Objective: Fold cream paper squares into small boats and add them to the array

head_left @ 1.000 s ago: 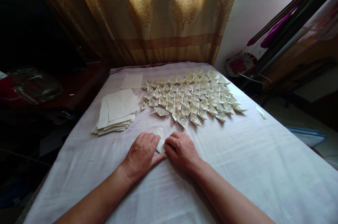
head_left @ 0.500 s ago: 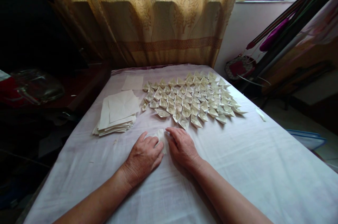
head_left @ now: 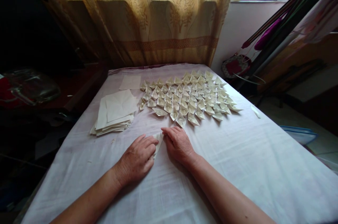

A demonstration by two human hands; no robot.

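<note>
My left hand [head_left: 137,159] and my right hand [head_left: 178,144] lie close together on the white cloth, fingers curled and pressing on a small cream folded paper piece [head_left: 158,140] between them. Most of the piece is hidden under the fingers. Just beyond my hands, several finished folded paper boats [head_left: 185,97] are laid out in rows. A stack of cream paper sheets [head_left: 113,111] sits to the left of them.
The table [head_left: 258,160] is covered by a white cloth. A single loose sheet [head_left: 130,82] lies at the back left, a paper scrap [head_left: 255,111] near the right edge. A patterned curtain [head_left: 158,16] hangs behind; dark clutter left, poles and furniture right.
My right fingers slid forward along the folded piece and both hands closed in over it, so less of the paper shows. The view shifted slightly.
</note>
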